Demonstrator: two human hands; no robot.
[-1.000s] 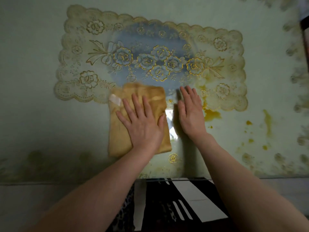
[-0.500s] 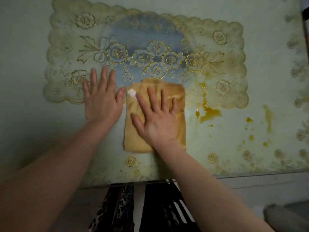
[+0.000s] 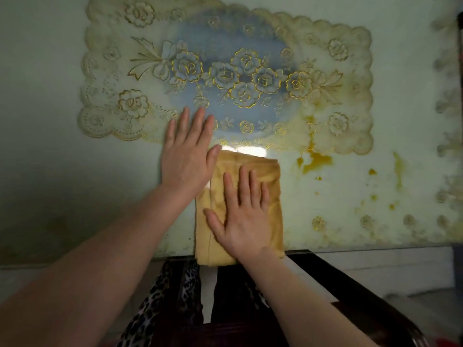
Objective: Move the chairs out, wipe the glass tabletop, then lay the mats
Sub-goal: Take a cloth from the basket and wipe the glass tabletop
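Note:
A folded yellow cloth (image 3: 271, 171) lies on the glass tabletop (image 3: 50, 126), its near end hanging slightly over the table's front edge. My right hand (image 3: 244, 219) presses flat on the cloth with straight, spread fingers. Just left of the cloth, my left hand (image 3: 186, 156) lies flat on the glass, fingertips reaching the lower border of a lace-patterned floral mat (image 3: 225, 71). That mat, with gold-outlined roses, is spread across the far middle of the table.
Orange spill stains (image 3: 317, 162) sit right of the cloth, with smaller drops (image 3: 372, 172) further right. Part of another mat (image 3: 448, 96) shows at the right edge. Below the table edge are a dark wooden frame (image 3: 350, 284) and leopard-print clothing (image 3: 175, 296).
The cloth passed from under my left hand to under my right, then slid off the mat toward the near table edge. My left hand moved right, next to the cloth.

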